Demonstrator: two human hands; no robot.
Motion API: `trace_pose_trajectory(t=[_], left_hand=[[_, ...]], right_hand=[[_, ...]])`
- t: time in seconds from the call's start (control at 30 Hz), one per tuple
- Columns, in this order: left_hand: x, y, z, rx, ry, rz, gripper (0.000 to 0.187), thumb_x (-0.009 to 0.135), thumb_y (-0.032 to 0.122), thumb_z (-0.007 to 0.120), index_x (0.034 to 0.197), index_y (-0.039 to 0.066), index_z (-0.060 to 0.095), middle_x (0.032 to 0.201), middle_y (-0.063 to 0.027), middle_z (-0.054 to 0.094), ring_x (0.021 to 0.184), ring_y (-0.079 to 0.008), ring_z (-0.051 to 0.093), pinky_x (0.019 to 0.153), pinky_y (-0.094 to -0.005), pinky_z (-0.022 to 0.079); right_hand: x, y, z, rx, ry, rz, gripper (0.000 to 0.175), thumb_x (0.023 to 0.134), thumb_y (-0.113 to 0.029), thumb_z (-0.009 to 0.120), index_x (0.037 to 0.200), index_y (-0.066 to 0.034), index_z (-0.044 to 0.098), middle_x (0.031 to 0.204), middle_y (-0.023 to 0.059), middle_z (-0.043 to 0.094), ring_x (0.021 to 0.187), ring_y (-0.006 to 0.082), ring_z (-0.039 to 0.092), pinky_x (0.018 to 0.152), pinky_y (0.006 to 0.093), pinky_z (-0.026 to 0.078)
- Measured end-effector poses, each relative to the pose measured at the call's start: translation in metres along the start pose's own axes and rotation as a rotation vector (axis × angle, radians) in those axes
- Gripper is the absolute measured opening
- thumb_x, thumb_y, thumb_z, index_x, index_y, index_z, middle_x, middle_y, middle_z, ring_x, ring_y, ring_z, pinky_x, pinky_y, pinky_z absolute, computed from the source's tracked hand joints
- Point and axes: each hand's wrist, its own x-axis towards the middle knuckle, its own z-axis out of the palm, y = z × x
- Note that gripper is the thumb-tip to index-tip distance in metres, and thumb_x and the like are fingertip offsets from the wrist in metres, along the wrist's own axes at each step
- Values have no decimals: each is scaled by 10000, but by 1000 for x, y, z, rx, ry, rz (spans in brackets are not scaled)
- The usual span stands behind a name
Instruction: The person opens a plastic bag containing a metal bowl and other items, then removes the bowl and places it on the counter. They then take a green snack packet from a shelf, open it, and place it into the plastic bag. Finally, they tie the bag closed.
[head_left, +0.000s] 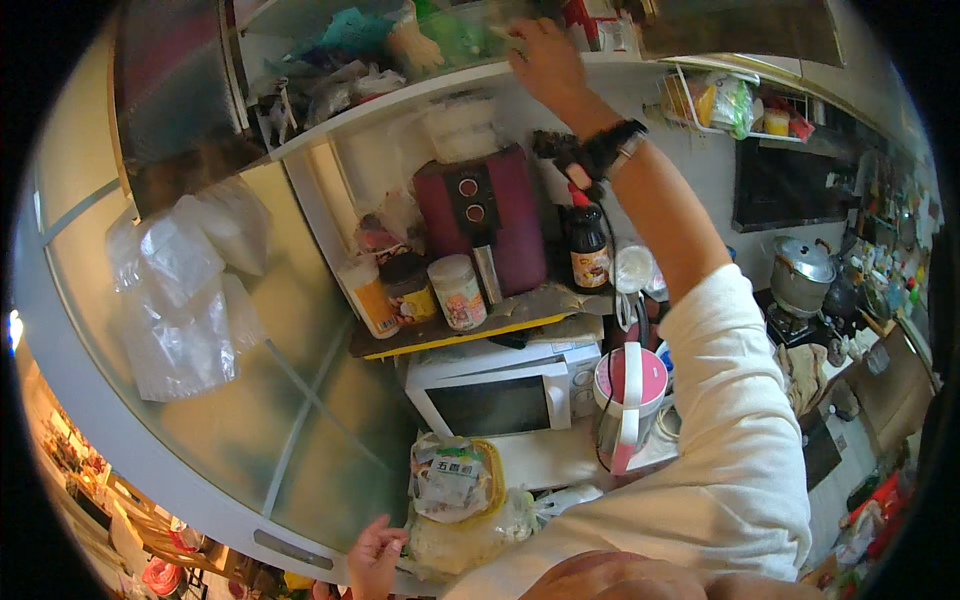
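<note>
My right hand (549, 64) reaches up into an open wall cabinet, over the front edge of its shelf (457, 77). Its fingertips are at a green plastic bag (472, 34); the blur hides whether they grip something pale there. A beige item (416, 41), a teal cloth-like bundle (356, 28) and crumpled plastic bags (349, 90) lie farther left on that shelf. Low in the picture, my left hand (377, 559) is raised with loosely bent fingers and nothing visible in it. Beside it are a bagged food pack (450, 480) with printed writing and a clear bag of pale food (465, 544).
A purple air fryer (517, 217) stands on a ledge with jars (457, 292) and a dark sauce bottle (589, 251). Below are a white microwave (487, 405) and a pink-lidded electric kettle (630, 382). Plastic bags (180, 262) hang at left; a metal pot (802, 277) sits on the stove.
</note>
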Motion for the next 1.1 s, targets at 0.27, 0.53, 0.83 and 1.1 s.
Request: trace_pose_trajectory(t=[0.27, 0.53, 0.83, 1.1], left_hand=[[9, -70, -25, -108, -116, -21, 536, 931, 98, 648, 1417, 59, 425, 1096, -191, 681, 972, -226, 665, 883, -396, 523], [1, -112, -31, -225, -119, -23, 544, 935, 128, 659, 1419, 58, 419, 1049, -178, 685, 954, -225, 665, 868, -390, 527], [9, -46, -9, -70, -144, 78, 479, 950, 65, 617, 1395, 31, 441, 1064, -140, 679, 985, -199, 645, 879, -362, 511], [15, 31, 18, 38, -134, -69, 458, 942, 28, 590, 1380, 6, 460, 1095, -120, 683, 1011, -187, 641, 916, -326, 493]], right_hand=[[82, -51, 74, -149, -265, 164, 567, 759, -345, 768, 1229, -83, 587, 1252, 189, 545, 1082, 391, 614, 897, 496, 522], [110, -41, 95, -258, -308, 72, 481, 714, -373, 809, 1050, -47, 699, 1042, 188, 700, 945, 355, 689, 825, 477, 562], [108, -15, 112, 168, 91, -60, 366, 863, -244, 642, 1139, -5, 623, 1177, 209, 606, 1087, 386, 569, 954, 505, 433], [124, 18, 113, -191, 132, -235, 477, 756, -297, 678, 1157, -43, 639, 1174, 229, 618, 1121, 411, 565, 978, 530, 427]])
